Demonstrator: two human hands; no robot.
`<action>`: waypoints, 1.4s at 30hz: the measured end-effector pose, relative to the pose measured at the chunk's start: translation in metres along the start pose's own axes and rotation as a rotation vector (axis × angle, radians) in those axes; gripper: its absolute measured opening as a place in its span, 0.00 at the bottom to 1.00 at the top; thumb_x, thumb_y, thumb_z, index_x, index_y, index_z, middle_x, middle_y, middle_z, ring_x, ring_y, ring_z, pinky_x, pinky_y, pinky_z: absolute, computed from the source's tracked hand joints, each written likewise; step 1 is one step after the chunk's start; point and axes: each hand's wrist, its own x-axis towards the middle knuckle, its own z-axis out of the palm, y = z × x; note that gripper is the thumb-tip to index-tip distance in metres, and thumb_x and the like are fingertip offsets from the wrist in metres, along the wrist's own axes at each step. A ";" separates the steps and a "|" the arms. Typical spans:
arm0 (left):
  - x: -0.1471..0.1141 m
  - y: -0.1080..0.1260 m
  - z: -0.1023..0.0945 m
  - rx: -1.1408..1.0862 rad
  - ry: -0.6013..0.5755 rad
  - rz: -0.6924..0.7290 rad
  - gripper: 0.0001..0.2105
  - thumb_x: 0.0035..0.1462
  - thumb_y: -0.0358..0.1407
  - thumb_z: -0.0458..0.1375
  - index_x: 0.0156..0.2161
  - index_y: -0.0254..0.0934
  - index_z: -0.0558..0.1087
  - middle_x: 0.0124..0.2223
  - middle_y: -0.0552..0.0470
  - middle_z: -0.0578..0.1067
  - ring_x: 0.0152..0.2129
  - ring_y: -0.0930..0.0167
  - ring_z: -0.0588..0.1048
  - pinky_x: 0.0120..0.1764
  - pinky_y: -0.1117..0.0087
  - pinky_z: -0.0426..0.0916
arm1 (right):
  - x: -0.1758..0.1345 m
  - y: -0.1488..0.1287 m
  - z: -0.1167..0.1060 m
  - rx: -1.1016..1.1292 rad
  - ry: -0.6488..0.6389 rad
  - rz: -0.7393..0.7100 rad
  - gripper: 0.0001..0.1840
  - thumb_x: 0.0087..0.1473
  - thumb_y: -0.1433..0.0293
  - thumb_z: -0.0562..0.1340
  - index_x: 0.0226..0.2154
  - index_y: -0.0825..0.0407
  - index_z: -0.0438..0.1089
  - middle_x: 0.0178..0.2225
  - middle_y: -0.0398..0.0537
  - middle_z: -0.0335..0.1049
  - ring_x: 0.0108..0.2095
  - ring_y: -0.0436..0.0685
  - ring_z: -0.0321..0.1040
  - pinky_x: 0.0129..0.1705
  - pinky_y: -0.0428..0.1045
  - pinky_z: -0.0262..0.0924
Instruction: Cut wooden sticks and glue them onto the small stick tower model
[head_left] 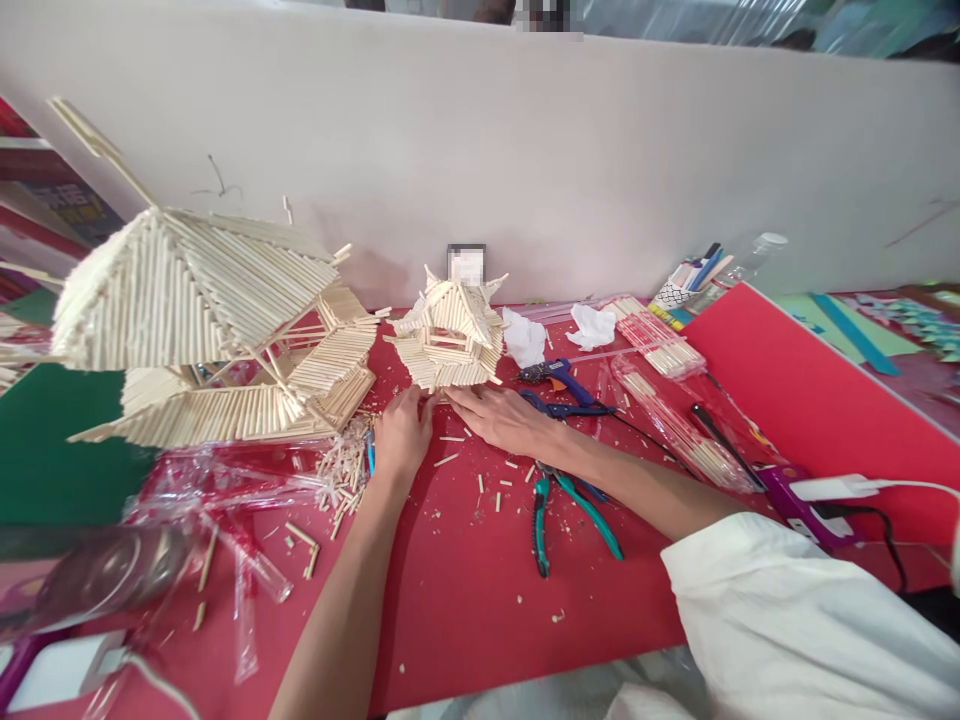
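Note:
A small model pavilion [448, 340] made of pale wooden sticks stands on the red tabletop [480, 620] in front of me. Both hands are at its near lower edge, side by side. My left hand [403, 432] is closed, its fingers curled against the front of the base. From the right, my right hand [495, 415] reaches in, its fingers drawn together at the same edge. The fingertips are partly hidden, so the exact grip is hard to see. To the left rises a much larger stick pavilion [202, 290] with a sloping roof.
Teal-handled pliers [574, 510] lie under my right forearm. Beyond it are a blue glue gun [566, 380], crumpled tissue [525, 338] and bagged sticks [679, 420]. Stick scraps [349, 470] and plastic wrappers [240, 490] lie at left. A purple power strip [806, 510] sits at right.

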 end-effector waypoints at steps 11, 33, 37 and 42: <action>0.000 0.000 0.002 0.021 -0.007 -0.008 0.09 0.68 0.38 0.53 0.44 0.38 0.75 0.43 0.43 0.81 0.40 0.62 0.80 0.38 0.68 0.67 | -0.001 0.001 0.006 0.023 0.003 0.014 0.28 0.63 0.83 0.50 0.64 0.58 0.63 0.66 0.62 0.61 0.50 0.64 0.70 0.40 0.57 0.73; -0.001 0.000 0.002 0.018 -0.001 -0.021 0.08 0.68 0.38 0.54 0.44 0.39 0.74 0.43 0.44 0.81 0.40 0.62 0.80 0.36 0.68 0.65 | -0.003 0.009 0.018 -0.021 0.036 -0.038 0.29 0.62 0.83 0.49 0.64 0.58 0.63 0.67 0.59 0.60 0.49 0.62 0.70 0.44 0.58 0.71; -0.001 0.000 0.002 0.005 0.002 -0.016 0.08 0.68 0.38 0.54 0.44 0.39 0.74 0.43 0.45 0.81 0.41 0.62 0.80 0.36 0.68 0.66 | -0.002 0.010 0.020 0.037 0.052 -0.047 0.30 0.62 0.84 0.50 0.65 0.58 0.61 0.66 0.63 0.59 0.50 0.63 0.71 0.47 0.60 0.72; -0.001 0.000 0.001 0.009 0.001 -0.022 0.09 0.68 0.38 0.54 0.44 0.39 0.74 0.43 0.45 0.81 0.40 0.61 0.80 0.36 0.68 0.66 | -0.003 0.011 0.015 0.009 0.019 -0.050 0.29 0.63 0.83 0.50 0.65 0.59 0.62 0.67 0.62 0.60 0.47 0.63 0.73 0.42 0.60 0.74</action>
